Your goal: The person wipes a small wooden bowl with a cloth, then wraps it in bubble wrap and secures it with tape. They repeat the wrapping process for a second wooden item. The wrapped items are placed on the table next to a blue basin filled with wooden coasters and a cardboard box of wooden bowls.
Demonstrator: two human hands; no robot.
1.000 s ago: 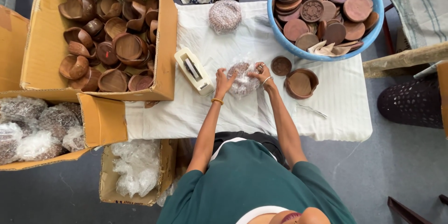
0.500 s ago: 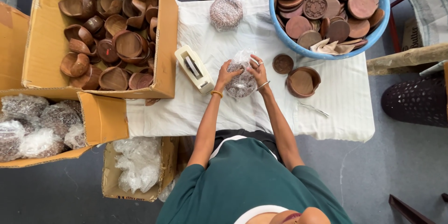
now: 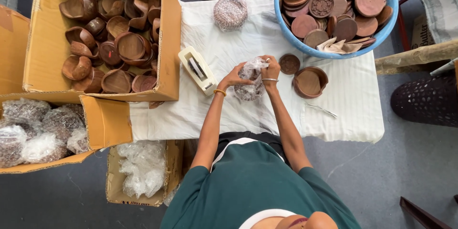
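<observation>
At the middle of the table (image 3: 353, 110), just right of the tape dispenser (image 3: 197, 69), your left hand (image 3: 234, 77) and right hand (image 3: 270, 68) both grip the plastic-wrapped bundle (image 3: 249, 86). Over the last second your fingers have closed tighter around its top, so the wrap looks nearly gathered.

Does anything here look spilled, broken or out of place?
Nothing looks spilled or broken. The wooden bowls lie jumbled at all angles in the cardboard box, and a crumpled cloth sits among the wooden lids in the blue tub.
</observation>
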